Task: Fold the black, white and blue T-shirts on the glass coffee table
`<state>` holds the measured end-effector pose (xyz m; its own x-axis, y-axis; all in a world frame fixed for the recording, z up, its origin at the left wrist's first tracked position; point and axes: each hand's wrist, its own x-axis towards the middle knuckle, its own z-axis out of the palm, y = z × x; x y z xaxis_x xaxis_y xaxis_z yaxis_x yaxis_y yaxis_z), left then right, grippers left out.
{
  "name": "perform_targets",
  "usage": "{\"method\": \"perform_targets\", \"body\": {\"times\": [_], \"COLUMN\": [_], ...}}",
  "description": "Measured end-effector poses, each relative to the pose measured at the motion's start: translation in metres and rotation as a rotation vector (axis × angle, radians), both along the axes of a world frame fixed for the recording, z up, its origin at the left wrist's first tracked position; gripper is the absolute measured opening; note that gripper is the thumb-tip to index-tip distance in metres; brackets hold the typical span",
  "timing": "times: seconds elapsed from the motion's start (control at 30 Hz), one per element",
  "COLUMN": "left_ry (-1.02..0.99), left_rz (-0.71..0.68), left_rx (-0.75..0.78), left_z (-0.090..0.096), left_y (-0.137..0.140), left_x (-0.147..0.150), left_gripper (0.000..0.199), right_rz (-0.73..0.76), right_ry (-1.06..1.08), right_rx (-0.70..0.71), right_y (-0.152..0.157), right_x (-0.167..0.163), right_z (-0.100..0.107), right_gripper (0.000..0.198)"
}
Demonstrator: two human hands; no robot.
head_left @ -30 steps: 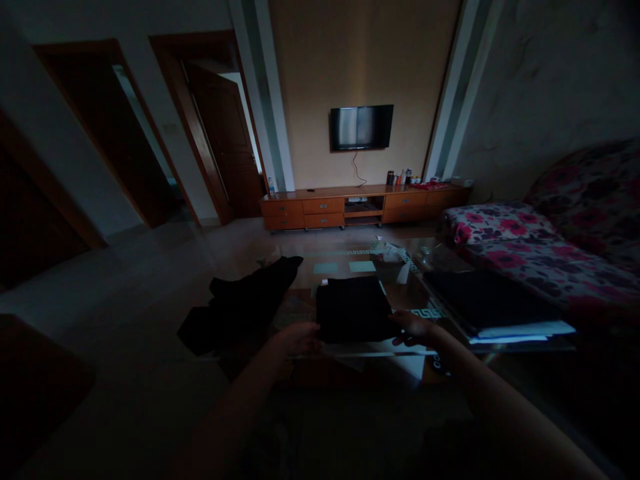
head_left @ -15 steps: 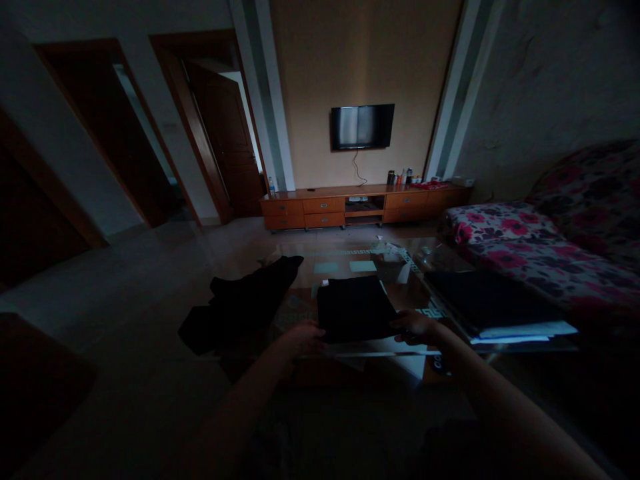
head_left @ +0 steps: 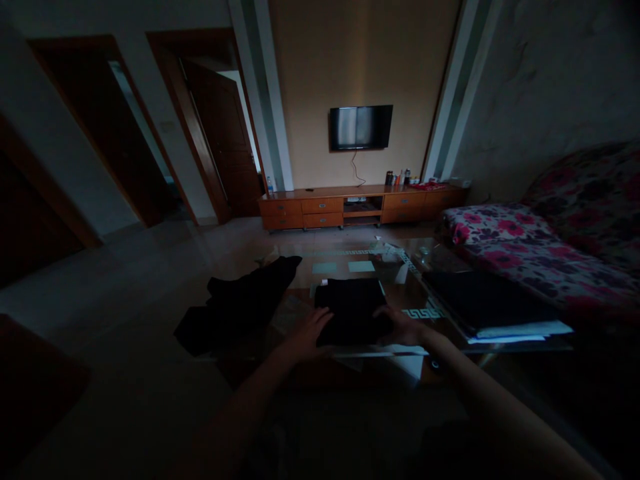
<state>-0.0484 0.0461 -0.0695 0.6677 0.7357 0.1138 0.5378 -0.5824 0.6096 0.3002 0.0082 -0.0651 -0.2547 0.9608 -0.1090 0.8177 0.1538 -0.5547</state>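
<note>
Resting flat, seemingly | left hand [head_left: 306, 331], right hand [head_left: 403, 327] | folded black cloth [head_left: 351, 308]

Both arms reach forward from the bottom of the view, forearms bare and converging toward the centre. The left arm runs up from about 7 o'clock, its wrist straight, and the left hand [head_left: 311, 328] lies palm down with fingers spread flat, pointing toward 1 o'clock. The right arm comes in from 5 o'clock, longer in the frame, and the right hand [head_left: 400, 325] is also palm down, fingers extended toward 11 o'clock. The two hands sit level, near each other, neither curled into a grip.
</note>
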Motion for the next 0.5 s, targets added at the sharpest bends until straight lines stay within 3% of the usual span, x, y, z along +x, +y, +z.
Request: {"method": "perform_targets", "body": {"times": [0.1, 0.17, 0.3, 0.4, 0.5], "left_ry": [0.171, 0.233, 0.279, 0.232, 0.18], "left_rz": [-0.157, -0.139, -0.13, -0.207, -0.189], "left_rx": [0.013, 0.048, 0.136, 0.135, 0.128], "left_z": [-0.014, -0.023, -0.03, -0.024, -0.019], "left_y": [-0.001, -0.004, -0.013, -0.017, -0.017], "left_x": [-0.002, 0.0, 0.002, -0.008, -0.021], "left_gripper": [0.105, 0.102, 0.083, 0.089, 0.093], "right_rz": [0.088, 0.072, 0.114, 0.169, 0.157], "right_ry": [-0.206, -0.346, -0.395, -0.335, -0.228], "right_rx": [-0.123, -0.123, -0.031, 0.005, -0.012], "right_y": [-0.008, -0.014, -0.022, -0.022, -0.019], "right_x": [-0.018, -0.027, -0.032, -0.025, -0.014], "right_z": [-0.006, -0.008, -0.004, 0.0, 0.003], "right_gripper": [0.118, 0.125, 0.103, 0.084, 0.064]}}
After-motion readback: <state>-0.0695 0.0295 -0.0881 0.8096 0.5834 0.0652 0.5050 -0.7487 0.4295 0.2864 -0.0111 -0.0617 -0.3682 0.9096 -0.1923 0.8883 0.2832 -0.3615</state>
